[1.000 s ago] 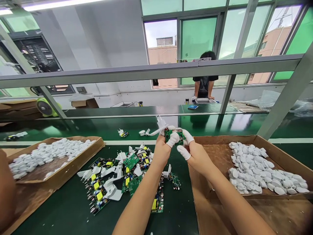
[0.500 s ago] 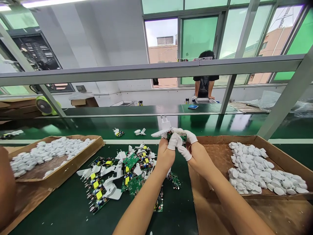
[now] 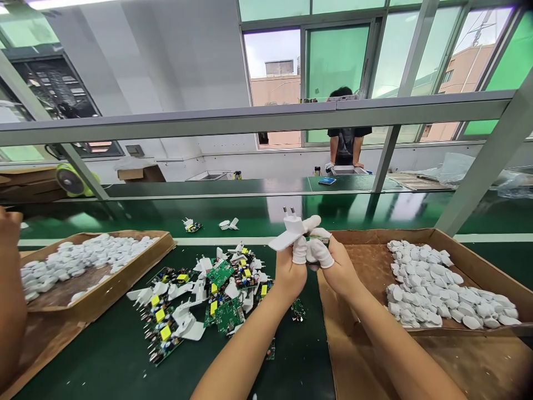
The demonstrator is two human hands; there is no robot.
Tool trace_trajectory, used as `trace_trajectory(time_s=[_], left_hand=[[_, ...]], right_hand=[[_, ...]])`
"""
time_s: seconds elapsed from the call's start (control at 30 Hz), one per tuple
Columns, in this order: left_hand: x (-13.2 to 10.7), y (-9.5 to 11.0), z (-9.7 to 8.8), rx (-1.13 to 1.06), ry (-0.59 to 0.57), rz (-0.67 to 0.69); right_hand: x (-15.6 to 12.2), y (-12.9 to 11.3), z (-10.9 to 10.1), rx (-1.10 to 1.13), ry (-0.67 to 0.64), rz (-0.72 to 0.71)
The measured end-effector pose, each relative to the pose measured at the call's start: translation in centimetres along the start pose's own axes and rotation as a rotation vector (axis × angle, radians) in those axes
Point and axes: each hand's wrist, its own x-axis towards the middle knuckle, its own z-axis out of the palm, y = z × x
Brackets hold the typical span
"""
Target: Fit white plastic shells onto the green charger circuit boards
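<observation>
In front of me, both hands are raised over the bench with white covers on several fingers. A white plug housing [image 3: 288,233] with two metal pins pointing up is gripped by my left hand [image 3: 295,264], its fingers closed. My right hand [image 3: 331,258] is closed around a circuit board [image 3: 320,240], seen almost edge-on with green at its edge. The two hands touch, and the board lies close against the housing; whether they are joined is hidden by my fingers. Below and left lies a pile of green circuit boards [image 3: 228,316] with yellow parts and white plug pieces.
White covers fill part of a cardboard tray [image 3: 353,261] at right and another tray [image 3: 100,289] at left. Another person's arm [image 3: 10,311] is at the left edge. Loose pieces [image 3: 229,224] lie on the far green belt. A metal rail [image 3: 250,119] crosses ahead; a person [image 3: 345,141] stands beyond.
My hands have shifted slightly right and down, turning the board more edge-on. The loose pieces on the far belt have moved left. The other person's arm has risen at the left.
</observation>
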Motion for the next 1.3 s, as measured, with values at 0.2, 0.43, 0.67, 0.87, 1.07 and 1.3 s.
trace_trajectory(time_s=[0.2, 0.43, 0.67, 0.87, 1.07, 1.3], left_hand=[[0.4, 0.1, -0.4, -0.038, -0.006, -0.089], [1.4, 0.8, -1.6, 0.155, -0.389, -0.089], [1.6, 1.0, -3.0, 0.171, -0.567, -0.085], [1.4, 0.6, -2.1, 0.091, -0.418, -0.11], [1.2, -0.4, -1.9, -0.169, -0.412, -0.178], [1.1, -0.3, -2.1, 0.033, -0.409, -0.124]], right_hand=[[0.1, -0.1, -0.3, 0.086, -0.059, -0.005], [0.1, 0.0, -0.4, 0.029, 0.169, 0.067], [0.0, -0.2, -0.5, -0.015, 0.152, 0.05], [0.1, -0.4, -0.8, -0.074, 0.162, 0.047], [0.2, -0.7, -1.1, -0.053, 0.127, 0.126], [0.2, -0.9, -1.2, -0.069, 0.13, 0.149]])
